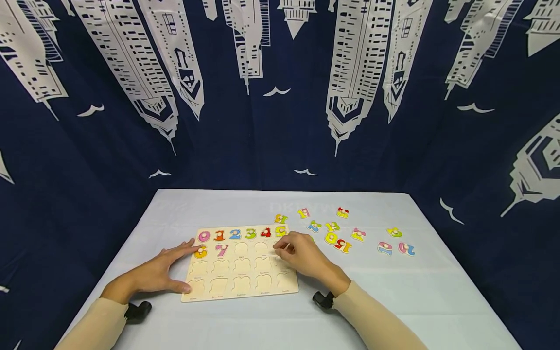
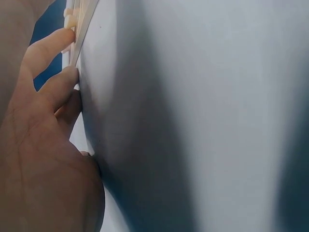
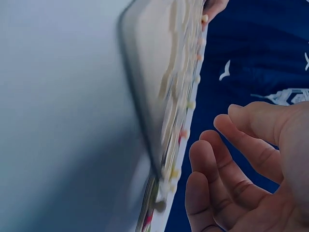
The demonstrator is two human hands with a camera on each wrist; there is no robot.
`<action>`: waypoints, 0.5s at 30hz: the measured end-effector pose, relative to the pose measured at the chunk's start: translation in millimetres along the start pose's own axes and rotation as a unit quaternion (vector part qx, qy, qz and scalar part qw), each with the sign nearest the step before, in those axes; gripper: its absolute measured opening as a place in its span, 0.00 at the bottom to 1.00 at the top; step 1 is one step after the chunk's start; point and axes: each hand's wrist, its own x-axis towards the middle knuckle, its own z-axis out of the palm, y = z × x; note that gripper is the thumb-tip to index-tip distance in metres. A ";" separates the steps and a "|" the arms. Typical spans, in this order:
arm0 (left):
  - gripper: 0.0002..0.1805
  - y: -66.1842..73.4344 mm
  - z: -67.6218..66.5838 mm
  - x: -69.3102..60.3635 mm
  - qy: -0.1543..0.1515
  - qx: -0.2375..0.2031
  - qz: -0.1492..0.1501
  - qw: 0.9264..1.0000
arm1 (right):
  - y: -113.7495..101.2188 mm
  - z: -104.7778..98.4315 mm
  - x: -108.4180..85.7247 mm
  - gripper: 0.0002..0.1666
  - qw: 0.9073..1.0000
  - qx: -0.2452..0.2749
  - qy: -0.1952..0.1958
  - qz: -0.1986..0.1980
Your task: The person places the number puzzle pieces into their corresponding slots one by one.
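A wooden number board (image 1: pixel 245 286) lies on the white table, with coloured digits 0 to 7 seated along its upper rows and bare recesses below. My left hand (image 1: pixel 159 270) rests spread at the board's left edge, thumb near the lower corner and fingers beside the 6 (image 1: pixel 200 252). In the left wrist view, fingers of the left hand (image 2: pixel 46 135) touch the board's edge. Over the board's right side is my right hand (image 1: pixel 306 255), covering some recesses. The right wrist view shows the right hand (image 3: pixel 251 169) with loosely bent fingers and nothing visible between them.
Loose number pieces lie right of the board and behind it, including a yellow 8 (image 1: pixel 331 238), a red 15 (image 1: pixel 342 245) and a 20 (image 1: pixel 406 249). A dark blue cloth (image 1: pixel 271 146) with white buildings hangs behind the white table (image 1: pixel 393 301).
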 end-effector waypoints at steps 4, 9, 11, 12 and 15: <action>0.62 -1.5 1.3 -1.3 0.002 -0.002 -0.003 1.000 | 12.7 -13.1 -9.2 0.07 1.000 -0.021 0.016 0.013; 0.62 0.4 1.6 -1.3 -0.002 0.006 -0.004 1.000 | 38.0 -36.2 -20.6 0.09 0.995 -0.060 0.056 0.056; 0.63 1.8 0.6 -1.5 -0.003 0.008 -0.002 1.000 | 49.4 -47.9 -25.2 0.10 0.990 -0.089 0.079 0.081; 0.63 2.4 0.0 -1.7 -0.003 0.007 -0.001 1.000 | 54.6 -54.0 -27.3 0.11 0.986 -0.104 0.090 0.093; 0.63 3.2 -1.5 -2.3 -0.001 0.005 0.000 1.000 | 68.3 -70.9 -33.3 0.13 0.974 -0.146 0.114 0.133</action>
